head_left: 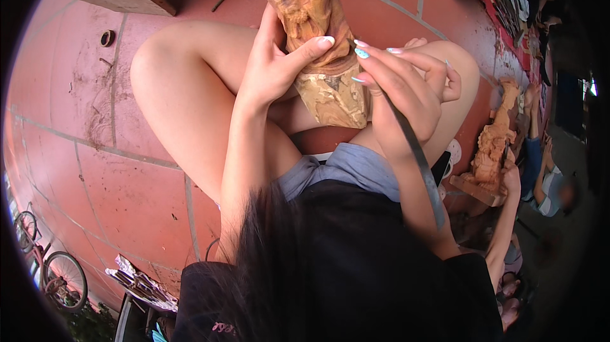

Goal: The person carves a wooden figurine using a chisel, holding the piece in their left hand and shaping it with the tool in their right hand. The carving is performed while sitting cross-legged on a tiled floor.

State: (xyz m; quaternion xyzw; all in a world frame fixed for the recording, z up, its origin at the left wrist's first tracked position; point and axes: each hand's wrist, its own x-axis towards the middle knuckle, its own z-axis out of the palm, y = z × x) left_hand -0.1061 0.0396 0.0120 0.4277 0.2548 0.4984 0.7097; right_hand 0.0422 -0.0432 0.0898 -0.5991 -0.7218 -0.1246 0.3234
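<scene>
Left hand [276, 69] grips the wood carving [310, 18] between the bent legs [184, 66], probably to steady it. Right hand [413, 97] has its fingers closed on a metal tool [416, 151], likely for control.

Place: wood-carving workshop, informal, work done at floor level. Evidence: left hand [270, 66] grips a wooden carving [305, 18], right hand [413, 91] holds a long metal tool [413, 142] to it; brown dust [98, 123] on red floor tiles [127, 183] left of the left hand; slim rods [510, 2] laid out beyond the right hand; second carved figure [492, 145] held by a co-worker [501, 234] to its right. Bicycle [56, 281] and greenery [89, 326] well behind the left hand: probably open to outdoors
</scene>
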